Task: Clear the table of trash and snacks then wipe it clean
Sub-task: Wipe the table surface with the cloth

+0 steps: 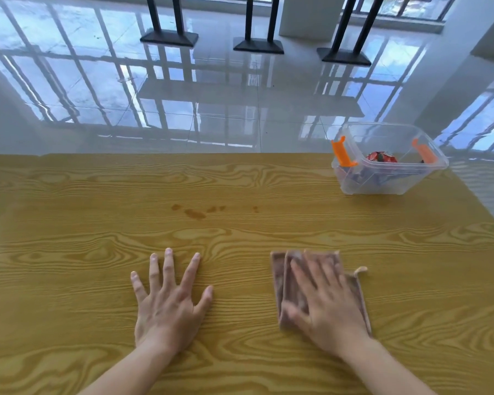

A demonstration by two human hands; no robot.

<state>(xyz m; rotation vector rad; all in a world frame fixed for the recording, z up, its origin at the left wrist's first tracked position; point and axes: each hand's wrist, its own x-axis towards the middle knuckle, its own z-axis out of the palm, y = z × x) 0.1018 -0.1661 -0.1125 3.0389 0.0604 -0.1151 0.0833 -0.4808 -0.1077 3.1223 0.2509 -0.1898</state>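
Pressing flat on a folded cloth point(320, 283), the right hand point(328, 309) lies open with fingers spread across it, gripping nothing, only bearing down; its outline is blurred, so it is likely sliding. The left hand point(169, 306) rests open and empty, palm down on the bare surface point(69, 252), well apart from the cloth. The cloth looks soft, thin and light, with a small loop at its far right corner; it will bunch or unfold if pushed from one edge, so a flat palm over the middle seems the best hold. Ahead, near the middle of the surface, a scatter of brownish stains point(196, 212) is not yet wiped. At the far right corner stands a clear bin point(388, 178) with orange clips, holding wrappers, so clearing looks done and wiping is the step in hand. Open room lies between cloth and stains, nothing in the way. The far edge and the right edge fall off to glossy floor point(183, 95); the bin sits close to both, so strokes there want care.
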